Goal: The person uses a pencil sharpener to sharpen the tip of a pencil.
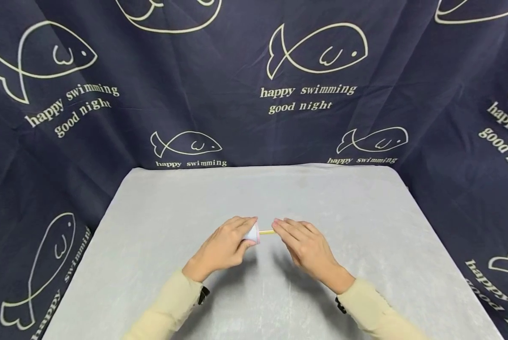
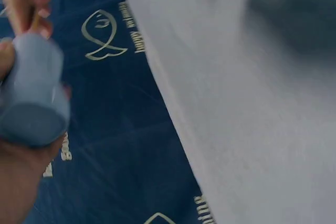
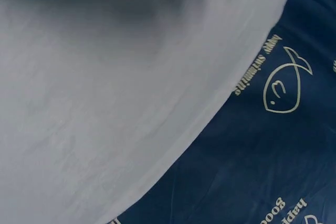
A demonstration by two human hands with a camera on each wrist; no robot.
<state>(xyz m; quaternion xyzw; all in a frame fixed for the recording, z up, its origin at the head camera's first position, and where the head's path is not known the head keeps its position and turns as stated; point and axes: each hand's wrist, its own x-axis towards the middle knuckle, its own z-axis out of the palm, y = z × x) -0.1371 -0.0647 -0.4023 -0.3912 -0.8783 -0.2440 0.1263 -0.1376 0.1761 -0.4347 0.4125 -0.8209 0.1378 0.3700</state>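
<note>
My left hand point(image 1: 221, 245) grips a light blue pencil sharpener point(image 1: 252, 233) with a pink rim, fingers over the top and thumb below. A thin yellow pencil point(image 1: 267, 232) runs from the sharpener's rimmed end into my right hand point(image 1: 311, 248), whose fingers pinch it and cover its other end. Seen from the left wrist, the rounded blue sharpener point(image 2: 35, 87) lies in the palm, its closed base toward the camera. Beyond it, the right hand's fingertips hold the pencil close to the opening. The right wrist view shows neither the hand nor the pencil.
Both hands are above a table point(image 1: 275, 193) covered with a pale grey cloth, their shadows falling on it. Dark blue curtains point(image 1: 245, 94) with white fish drawings and lettering hang behind the table and at both sides. Light sleeves and dark wrist straps are on both arms.
</note>
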